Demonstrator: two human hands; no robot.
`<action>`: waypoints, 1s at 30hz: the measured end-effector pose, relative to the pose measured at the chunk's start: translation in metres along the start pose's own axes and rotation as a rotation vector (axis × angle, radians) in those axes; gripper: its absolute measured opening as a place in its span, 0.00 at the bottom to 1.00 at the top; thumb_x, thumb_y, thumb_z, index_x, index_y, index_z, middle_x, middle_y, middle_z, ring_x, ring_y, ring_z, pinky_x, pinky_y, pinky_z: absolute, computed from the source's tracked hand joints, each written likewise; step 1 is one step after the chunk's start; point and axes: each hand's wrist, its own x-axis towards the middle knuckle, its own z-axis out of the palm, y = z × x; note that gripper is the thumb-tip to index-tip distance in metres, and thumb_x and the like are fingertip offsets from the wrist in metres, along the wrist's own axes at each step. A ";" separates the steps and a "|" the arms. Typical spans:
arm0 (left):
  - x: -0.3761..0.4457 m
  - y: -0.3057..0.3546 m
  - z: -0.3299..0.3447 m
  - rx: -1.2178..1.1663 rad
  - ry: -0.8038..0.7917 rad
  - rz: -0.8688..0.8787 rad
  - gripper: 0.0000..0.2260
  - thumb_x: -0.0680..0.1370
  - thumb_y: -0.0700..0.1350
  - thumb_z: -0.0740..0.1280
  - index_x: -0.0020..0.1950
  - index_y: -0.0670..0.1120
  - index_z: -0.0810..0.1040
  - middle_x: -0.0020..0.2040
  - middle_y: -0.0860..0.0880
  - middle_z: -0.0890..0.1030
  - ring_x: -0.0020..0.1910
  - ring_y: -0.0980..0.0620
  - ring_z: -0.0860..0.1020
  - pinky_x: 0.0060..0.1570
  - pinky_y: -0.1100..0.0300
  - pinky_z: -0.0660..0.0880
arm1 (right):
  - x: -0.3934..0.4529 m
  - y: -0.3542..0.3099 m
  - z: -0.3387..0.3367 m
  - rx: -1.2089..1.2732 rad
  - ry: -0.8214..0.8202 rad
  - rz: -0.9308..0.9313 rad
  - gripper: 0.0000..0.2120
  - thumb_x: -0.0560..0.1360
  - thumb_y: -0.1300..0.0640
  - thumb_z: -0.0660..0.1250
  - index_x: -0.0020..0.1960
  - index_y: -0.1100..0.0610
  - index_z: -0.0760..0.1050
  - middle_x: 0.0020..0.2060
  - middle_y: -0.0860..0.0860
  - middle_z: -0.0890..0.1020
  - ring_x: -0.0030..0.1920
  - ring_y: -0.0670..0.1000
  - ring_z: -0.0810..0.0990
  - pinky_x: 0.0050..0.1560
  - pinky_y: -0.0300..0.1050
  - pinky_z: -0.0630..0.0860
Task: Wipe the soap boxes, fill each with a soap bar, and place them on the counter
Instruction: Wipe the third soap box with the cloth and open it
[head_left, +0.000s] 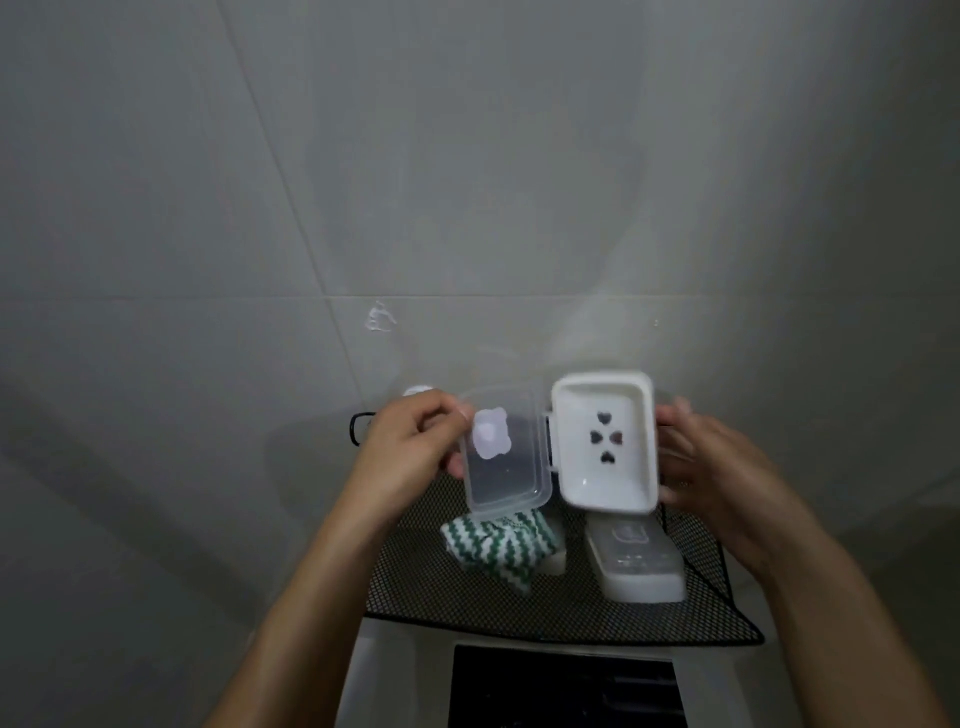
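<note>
Soap box (602, 441) held open above the mesh tray (571, 613); left hand (410, 441) pinches the clear lid (501, 457), right hand (711, 457) fingers curl on the base edge. Looks light, stiff, slick plastic with a weak hinge, so grip the base rim, not the lid.

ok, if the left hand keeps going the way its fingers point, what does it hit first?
The left hand points right and already grips the clear lid of the open soap box; past it, the white tray half. Depth is unclear.
</note>
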 end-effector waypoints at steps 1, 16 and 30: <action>-0.002 -0.002 0.000 -0.108 0.013 -0.044 0.10 0.81 0.41 0.65 0.41 0.41 0.80 0.29 0.42 0.78 0.27 0.47 0.77 0.27 0.60 0.69 | 0.001 0.002 -0.003 0.072 0.008 0.027 0.19 0.72 0.42 0.64 0.53 0.53 0.83 0.50 0.54 0.87 0.51 0.54 0.86 0.42 0.49 0.84; -0.027 -0.009 0.038 -0.854 -0.279 -0.323 0.15 0.75 0.43 0.66 0.57 0.35 0.77 0.48 0.33 0.82 0.38 0.40 0.84 0.39 0.53 0.82 | -0.004 0.025 0.015 0.404 -0.188 0.165 0.20 0.76 0.62 0.65 0.66 0.68 0.75 0.60 0.66 0.81 0.61 0.63 0.82 0.56 0.60 0.81; -0.021 -0.051 0.034 0.931 -0.419 0.079 0.28 0.70 0.58 0.73 0.69 0.61 0.70 0.60 0.54 0.74 0.59 0.52 0.72 0.61 0.52 0.72 | -0.007 0.023 -0.009 0.358 -0.101 0.136 0.19 0.76 0.62 0.64 0.64 0.68 0.75 0.60 0.63 0.82 0.58 0.61 0.84 0.44 0.53 0.84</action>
